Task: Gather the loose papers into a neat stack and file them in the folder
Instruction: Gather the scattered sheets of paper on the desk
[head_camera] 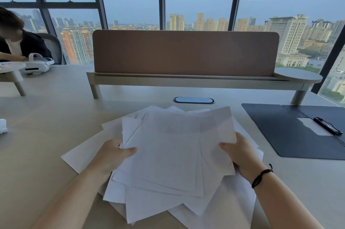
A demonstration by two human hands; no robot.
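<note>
A messy fan of white papers (168, 154) is lifted a little off the beige desk (46, 126) in front of me, its sheets askew at many angles. My left hand (113, 156) grips the pile's left edge, thumb on top. My right hand (240, 152) grips the right edge the same way, a black cord around its wrist. Another loose sheet (82, 154) lies flat on the desk under the pile, to the left. The dark folder (287, 131) lies open on the desk at the right, with a black clip (327, 125) on its inner panel.
A brown divider screen on a raised shelf (186, 53) crosses the desk behind the papers, with a cable port (193, 100) before it. At the far left a person sits near a white headset (37, 65). A crumpled white thing (2, 126) lies at the left edge.
</note>
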